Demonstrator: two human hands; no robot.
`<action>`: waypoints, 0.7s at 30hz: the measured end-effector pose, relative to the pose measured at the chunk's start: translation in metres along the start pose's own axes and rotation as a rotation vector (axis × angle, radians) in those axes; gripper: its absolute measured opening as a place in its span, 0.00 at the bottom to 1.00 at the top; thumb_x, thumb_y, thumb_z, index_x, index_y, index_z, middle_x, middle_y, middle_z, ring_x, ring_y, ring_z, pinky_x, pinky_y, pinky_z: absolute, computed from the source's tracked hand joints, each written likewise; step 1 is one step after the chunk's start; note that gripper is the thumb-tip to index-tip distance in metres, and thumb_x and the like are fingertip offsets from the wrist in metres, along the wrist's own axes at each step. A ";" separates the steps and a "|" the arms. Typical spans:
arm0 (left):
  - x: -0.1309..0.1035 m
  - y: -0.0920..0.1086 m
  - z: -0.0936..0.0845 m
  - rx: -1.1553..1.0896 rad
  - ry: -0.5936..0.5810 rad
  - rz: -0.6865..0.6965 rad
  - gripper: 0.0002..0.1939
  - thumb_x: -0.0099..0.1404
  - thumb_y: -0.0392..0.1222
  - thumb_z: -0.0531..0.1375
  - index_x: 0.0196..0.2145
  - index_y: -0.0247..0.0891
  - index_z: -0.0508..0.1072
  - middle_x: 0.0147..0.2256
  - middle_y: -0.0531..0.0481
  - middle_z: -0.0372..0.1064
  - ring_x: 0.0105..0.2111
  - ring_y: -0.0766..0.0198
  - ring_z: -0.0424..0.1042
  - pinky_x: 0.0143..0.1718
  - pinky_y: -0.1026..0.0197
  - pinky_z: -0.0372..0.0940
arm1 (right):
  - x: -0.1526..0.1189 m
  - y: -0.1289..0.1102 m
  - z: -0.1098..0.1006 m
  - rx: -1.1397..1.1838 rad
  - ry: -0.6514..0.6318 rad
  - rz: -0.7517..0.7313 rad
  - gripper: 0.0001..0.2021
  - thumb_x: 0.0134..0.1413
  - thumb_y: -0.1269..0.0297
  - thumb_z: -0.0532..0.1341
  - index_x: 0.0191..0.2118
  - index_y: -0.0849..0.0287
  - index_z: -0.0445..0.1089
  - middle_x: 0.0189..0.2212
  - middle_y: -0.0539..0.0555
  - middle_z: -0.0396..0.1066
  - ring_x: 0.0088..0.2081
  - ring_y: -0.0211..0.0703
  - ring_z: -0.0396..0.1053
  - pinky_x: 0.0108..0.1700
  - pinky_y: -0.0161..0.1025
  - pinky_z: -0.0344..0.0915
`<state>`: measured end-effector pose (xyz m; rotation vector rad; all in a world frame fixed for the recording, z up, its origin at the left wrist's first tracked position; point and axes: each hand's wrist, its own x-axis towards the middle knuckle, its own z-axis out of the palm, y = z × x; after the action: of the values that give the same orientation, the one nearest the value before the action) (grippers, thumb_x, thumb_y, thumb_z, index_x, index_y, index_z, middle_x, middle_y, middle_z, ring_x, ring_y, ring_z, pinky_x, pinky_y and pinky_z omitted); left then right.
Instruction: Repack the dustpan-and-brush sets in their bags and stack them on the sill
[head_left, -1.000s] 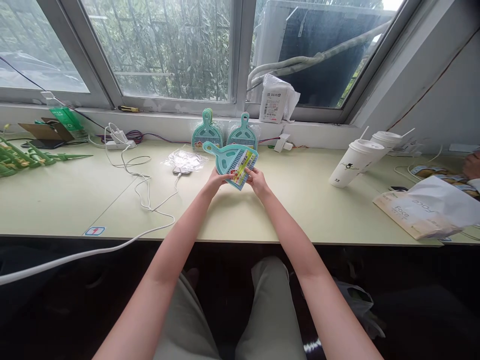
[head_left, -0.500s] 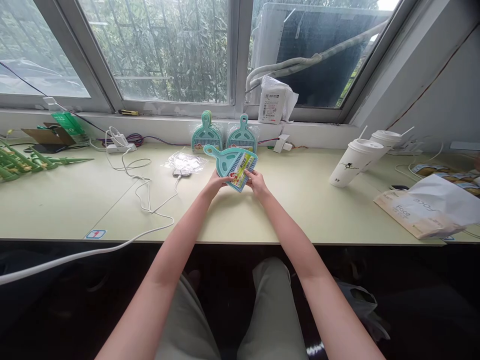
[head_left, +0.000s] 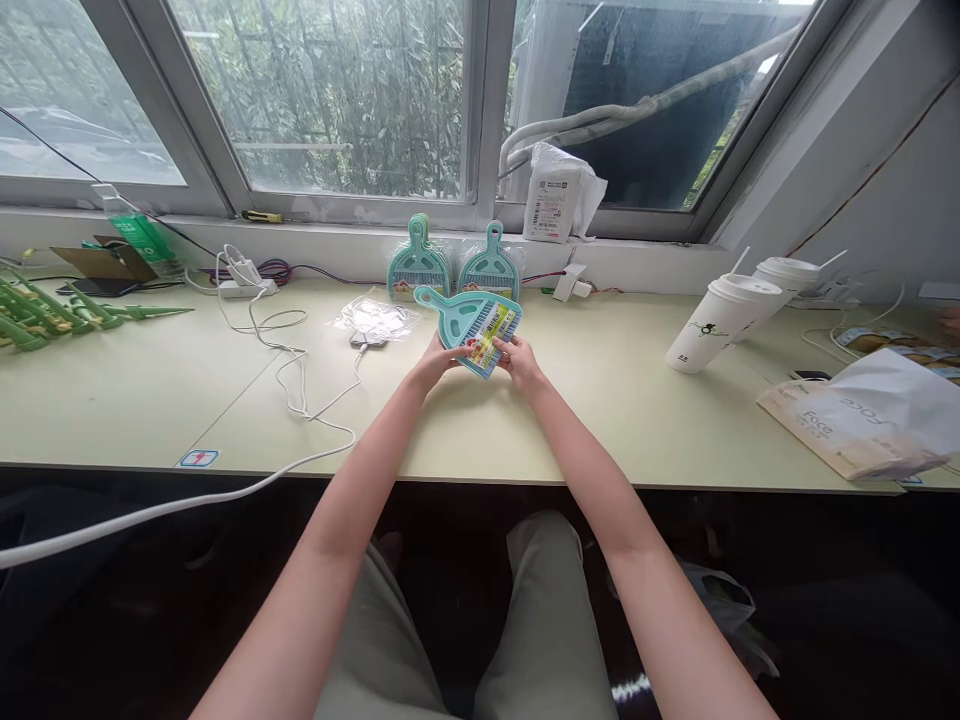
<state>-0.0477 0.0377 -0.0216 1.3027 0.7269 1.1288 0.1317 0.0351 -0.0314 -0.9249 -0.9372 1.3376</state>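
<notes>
Between my two hands is a mint-green dustpan and brush set (head_left: 469, 318), tilted with its handle to the upper left and its blue bristles at the lower right. A yellow printed label (head_left: 493, 333) covers part of it. My left hand (head_left: 439, 362) grips its lower left edge, thumb on the front. Closed on its right edge near the label is my right hand (head_left: 519, 358). Behind it, two groups of similar sets in clear wrap, one at the left (head_left: 418, 265) and one at the right (head_left: 491, 262), lean upright against the wall.
Crumpled clear plastic (head_left: 375, 318) lies over a phone with a white cable (head_left: 304, 385). White lidded cups (head_left: 712, 325) with straws and a paper bag (head_left: 855, 415) stand right. A green bottle (head_left: 139, 230) is back left. A wrapped packet (head_left: 555, 195) sits on the sill.
The view has shifted slightly, so the desk items appear a little further right. Both hands keep the dustpan set at nearly the same tilt.
</notes>
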 end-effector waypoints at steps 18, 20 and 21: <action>0.012 -0.013 -0.051 1.130 0.249 0.158 0.28 0.53 0.29 0.54 0.53 0.39 0.69 0.43 0.39 0.73 0.53 0.46 0.65 0.62 0.41 0.39 | 0.003 -0.012 -0.009 0.032 0.123 -0.050 0.07 0.49 0.72 0.66 0.35 0.59 0.69 0.28 0.49 0.76 0.29 0.39 0.75 0.41 0.44 0.75; 0.010 -0.010 -0.045 1.164 0.201 0.221 0.23 0.53 0.28 0.55 0.46 0.42 0.75 0.34 0.43 0.73 0.48 0.47 0.68 0.62 0.43 0.41 | 0.004 -0.014 -0.011 0.026 0.133 -0.069 0.07 0.49 0.73 0.66 0.35 0.60 0.69 0.29 0.50 0.76 0.29 0.40 0.75 0.41 0.45 0.75; 0.008 -0.008 -0.043 1.189 0.203 0.230 0.20 0.52 0.28 0.56 0.41 0.43 0.76 0.31 0.43 0.72 0.47 0.47 0.68 0.62 0.43 0.40 | 0.004 -0.016 -0.012 0.021 0.138 -0.078 0.06 0.49 0.73 0.65 0.35 0.60 0.69 0.30 0.50 0.76 0.29 0.40 0.75 0.41 0.46 0.75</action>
<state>-0.0824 0.0616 -0.0353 2.3091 1.5541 1.0105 0.1484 0.0389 -0.0210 -0.9431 -0.8437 1.1998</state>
